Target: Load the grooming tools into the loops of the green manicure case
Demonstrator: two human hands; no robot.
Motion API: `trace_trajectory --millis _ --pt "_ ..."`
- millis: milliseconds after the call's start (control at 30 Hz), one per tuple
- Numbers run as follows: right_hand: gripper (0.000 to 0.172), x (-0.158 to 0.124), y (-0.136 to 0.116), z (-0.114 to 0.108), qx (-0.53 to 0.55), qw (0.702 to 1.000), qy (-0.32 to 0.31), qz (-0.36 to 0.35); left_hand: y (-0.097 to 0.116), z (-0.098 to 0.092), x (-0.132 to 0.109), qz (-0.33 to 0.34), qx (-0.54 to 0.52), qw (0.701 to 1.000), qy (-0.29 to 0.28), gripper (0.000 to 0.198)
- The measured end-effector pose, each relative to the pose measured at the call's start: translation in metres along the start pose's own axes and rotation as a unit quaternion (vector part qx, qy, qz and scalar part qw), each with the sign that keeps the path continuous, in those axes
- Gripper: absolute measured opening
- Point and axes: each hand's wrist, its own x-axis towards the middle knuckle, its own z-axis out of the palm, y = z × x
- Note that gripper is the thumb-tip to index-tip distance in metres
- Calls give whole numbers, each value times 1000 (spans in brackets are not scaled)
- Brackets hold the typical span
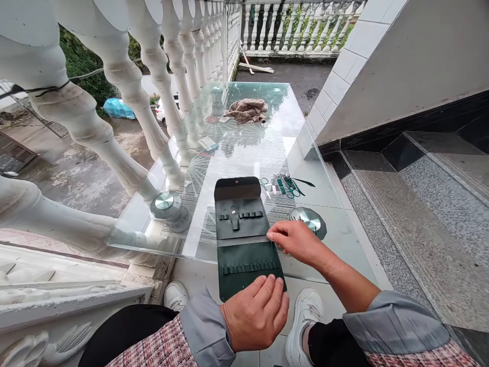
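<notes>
hands [256, 312] at open case [248, 255]; tools [281, 184] beyond

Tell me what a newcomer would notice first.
Probably the open dark green case at the near edge of the glass table, with the left hand over its near end and the right hand at its right edge. Small tools lie right of its far end, and a crumpled brown cloth sits farther back.

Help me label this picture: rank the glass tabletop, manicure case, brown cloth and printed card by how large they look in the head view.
1. Glass tabletop
2. Manicure case
3. Brown cloth
4. Printed card
The cloth and card lie farther away, so real sizes may rank differently.
</notes>
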Motion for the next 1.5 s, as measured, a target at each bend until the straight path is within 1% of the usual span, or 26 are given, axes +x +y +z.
trace_trajectory --millis 67,133,233,300,433,533,667,800,900,1067,1200,1367,1500 --pt "19 -2 3 -4 43 999 9 22 0 0 0 5 3 1000 -6 32" --pt "19 -4 7 -7 86 995 33 49 0 0 0 9 5 1000 -9 33" --pt "16 -6 11 -7 87 994 35 55 0 0 0 10 8 1000 -11 33" --pt "15 -8 11 -6 47 998 29 28 0 1 0 10 9 1000 -12 32" --pt "12 -10 9 -1 -53 995 47 -64 0 1 0 13 7 1000 -22 33" --pt "10 -10 8 1 -82 992 47 -79 0 2 0 17 5 999 -30 33" --pt "12 -9 9 -3 -87 993 22 -75 -1 1 1 13 -2 1000 -16 32" --pt "13 -7 12 -8 -45 997 -22 -65 -2 0 1 13 -5 1000 -8 31" --pt "12 -4 12 -9 -30 998 -32 -49 -2 0 1 18 -4 1000 -11 31" --pt "10 -3 12 -10 -67 993 -38 -94 -3 1 0 31 -1 999 -29 32" --pt "9 -2 15 -13 -101 986 -52 -122 -4 1 1 22 -5 1000 -13 30" --pt "10 -2 15 -18 -151 976 -77 -134 -6 -1 3 21 -15 1000 -1 29" --pt "12 -3 14 -22 -171 971 -85 -144 -7 -1 4 22 -18 1000 2 28"
